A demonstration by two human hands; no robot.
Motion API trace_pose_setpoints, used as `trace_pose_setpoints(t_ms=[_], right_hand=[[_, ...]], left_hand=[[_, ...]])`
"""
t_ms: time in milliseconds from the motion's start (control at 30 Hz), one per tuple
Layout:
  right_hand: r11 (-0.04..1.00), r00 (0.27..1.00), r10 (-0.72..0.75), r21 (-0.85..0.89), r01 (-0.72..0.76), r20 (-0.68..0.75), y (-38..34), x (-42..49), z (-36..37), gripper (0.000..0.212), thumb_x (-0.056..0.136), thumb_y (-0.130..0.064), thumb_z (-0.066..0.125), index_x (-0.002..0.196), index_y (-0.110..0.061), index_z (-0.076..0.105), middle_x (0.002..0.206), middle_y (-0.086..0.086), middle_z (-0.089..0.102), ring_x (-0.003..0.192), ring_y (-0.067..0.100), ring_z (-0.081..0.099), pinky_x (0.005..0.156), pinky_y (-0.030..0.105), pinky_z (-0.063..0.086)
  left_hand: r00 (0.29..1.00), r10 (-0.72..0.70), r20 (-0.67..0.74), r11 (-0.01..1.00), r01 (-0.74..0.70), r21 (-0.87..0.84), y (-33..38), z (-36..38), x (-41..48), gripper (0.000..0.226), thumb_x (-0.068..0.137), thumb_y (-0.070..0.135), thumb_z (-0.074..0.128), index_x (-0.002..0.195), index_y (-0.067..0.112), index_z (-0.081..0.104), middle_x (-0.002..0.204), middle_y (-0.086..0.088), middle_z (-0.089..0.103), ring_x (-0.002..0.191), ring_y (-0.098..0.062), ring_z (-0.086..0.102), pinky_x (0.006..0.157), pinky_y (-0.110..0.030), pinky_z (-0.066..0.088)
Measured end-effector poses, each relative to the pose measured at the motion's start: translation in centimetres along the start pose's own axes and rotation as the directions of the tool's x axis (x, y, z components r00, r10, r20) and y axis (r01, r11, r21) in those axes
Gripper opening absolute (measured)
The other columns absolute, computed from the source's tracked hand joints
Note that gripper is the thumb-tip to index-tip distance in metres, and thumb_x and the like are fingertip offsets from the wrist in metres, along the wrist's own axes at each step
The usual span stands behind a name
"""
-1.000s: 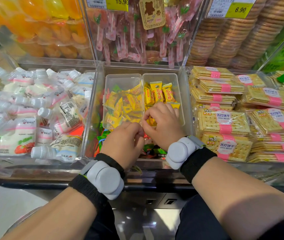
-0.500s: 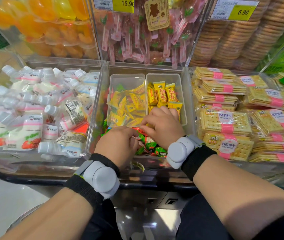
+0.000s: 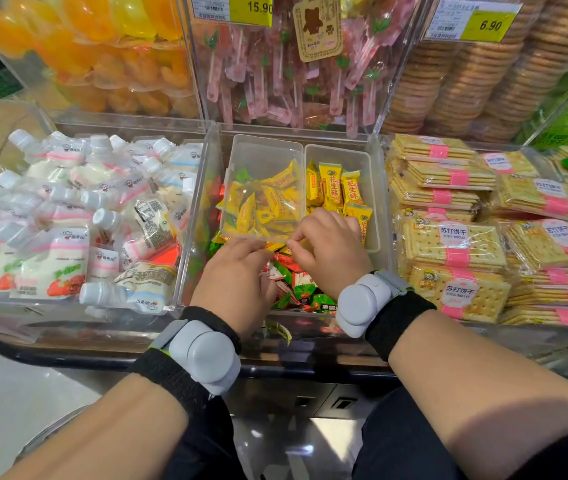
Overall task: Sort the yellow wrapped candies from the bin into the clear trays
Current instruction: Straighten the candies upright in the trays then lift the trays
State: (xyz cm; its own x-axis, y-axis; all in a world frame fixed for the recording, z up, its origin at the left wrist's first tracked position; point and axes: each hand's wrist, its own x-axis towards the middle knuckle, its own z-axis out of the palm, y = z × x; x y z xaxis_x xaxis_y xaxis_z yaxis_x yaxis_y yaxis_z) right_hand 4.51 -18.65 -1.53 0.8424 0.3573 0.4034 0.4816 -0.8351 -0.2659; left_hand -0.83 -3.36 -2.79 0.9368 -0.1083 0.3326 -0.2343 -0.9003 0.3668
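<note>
A candy [image 3: 276,245] was pinched by the curled fingers of the right hand [image 3: 331,251], its long axis laid sideways toward the left hand [image 3: 237,271], whose grip could not be told. It was held just before the near rim of the left tray [image 3: 265,155].

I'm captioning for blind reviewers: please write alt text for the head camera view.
The left hand and right hand together pinch a yellow candy at the near edge of two clear trays of yellow candies, above red and green candies in a bin. Beside it: cracker packs right, drink pouches left.
</note>
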Motion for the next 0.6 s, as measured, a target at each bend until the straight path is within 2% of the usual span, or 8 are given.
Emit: trace_pose_setpoints(t_ms=[67, 167, 267, 333, 467, 600], right_hand=[[1.000, 1.000, 0.015, 0.012, -0.014, -0.015, -0.07, 0.03, 0.06, 0.014, 0.087, -0.029, 0.057, 0.084, -0.015, 0.058, 0.092, 0.004, 0.054, 0.094, 0.024, 0.048, 0.084, 0.036, 0.025], [0.999, 0.999, 0.032, 0.031, -0.031, -0.031, -0.16, 0.02, 0.08, 0.015, 0.087, -0.029, 0.057, 0.084, -0.014, 0.058, 0.091, 0.005, 0.055, 0.093, 0.025, 0.049, 0.083, 0.038, 0.028], [0.999, 0.999, 0.033, 0.023, -0.033, -0.029, -0.14, 0.01, 0.12, 0.015, 0.087, -0.030, 0.057, 0.085, -0.015, 0.059, 0.092, 0.004, 0.055, 0.094, 0.025, 0.049, 0.083, 0.038, 0.028], [0.999, 0.999, 0.042, 0.021, -0.042, -0.021, -0.13, 0.06, 0.11, 0.016, 0.088, -0.031, 0.055, 0.086, -0.016, 0.059, 0.093, 0.004, 0.054, 0.095, 0.024, 0.049, 0.083, 0.037, 0.027], [0.999, 0.999, 0.041, 0.026, -0.041, -0.018, -0.01, 0.09, 0.02, 0.016, 0.088, -0.033, 0.055, 0.087, -0.017, 0.059, 0.093, 0.002, 0.054, 0.096, 0.023, 0.048, 0.083, 0.036, 0.025], [0.999, 0.999, 0.043, 0.033, -0.042, -0.015, 0.07, 0.06, -0.03, 0.017, 0.088, -0.034, 0.055, 0.087, -0.018, 0.060, 0.093, 0.002, 0.054, 0.095, 0.023, 0.048, 0.084, 0.037, 0.025]], left_hand=[[0.999, 0.005, 0.047, 0.998, -0.007, 0.055, -0.04, -0.01, 0.27, 0.044, 0.079, 0.022, 0.059, 0.122, 0.013, 0.058, 0.129, -0.006, 0.055, 0.124, -0.023, 0.041, 0.108, -0.034, 0.027], [0.978, -0.096, 0.186, 0.986, 0.068, 0.151, -0.16, 0.28, 0.67, 0.062, 0.084, 0.039, 0.050, 0.140, 0.019, 0.034, 0.145, -0.005, 0.034, 0.137, -0.026, 0.020, 0.115, -0.039, 0.018], [0.942, -0.188, 0.279, 0.973, 0.141, 0.180, -0.05, 0.56, 1.04, 0.066, 0.086, 0.044, 0.045, 0.145, 0.026, 0.019, 0.154, 0.000, 0.016, 0.142, -0.032, 0.004, 0.116, -0.044, 0.011], [0.927, -0.222, 0.302, 0.969, 0.175, 0.176, 0.05, 0.61, 1.06, 0.064, 0.087, 0.045, 0.044, 0.144, 0.027, 0.020, 0.153, 0.002, 0.017, 0.141, -0.034, 0.007, 0.115, -0.045, 0.015], [0.907, -0.251, 0.339, 0.959, 0.184, 0.217, 0.26, 0.38, 0.88, 0.049, 0.087, 0.043, 0.040, 0.132, 0.025, 0.038, 0.137, -0.001, 0.042, 0.120, -0.035, 0.038, 0.098, -0.044, 0.035], [0.907, -0.232, 0.352, 0.969, 0.183, 0.167, 0.54, 0.01, 0.75, 0.036, 0.088, 0.039, 0.040, 0.119, 0.023, 0.051, 0.124, 0.000, 0.051, 0.110, -0.032, 0.043, 0.093, -0.043, 0.040]])
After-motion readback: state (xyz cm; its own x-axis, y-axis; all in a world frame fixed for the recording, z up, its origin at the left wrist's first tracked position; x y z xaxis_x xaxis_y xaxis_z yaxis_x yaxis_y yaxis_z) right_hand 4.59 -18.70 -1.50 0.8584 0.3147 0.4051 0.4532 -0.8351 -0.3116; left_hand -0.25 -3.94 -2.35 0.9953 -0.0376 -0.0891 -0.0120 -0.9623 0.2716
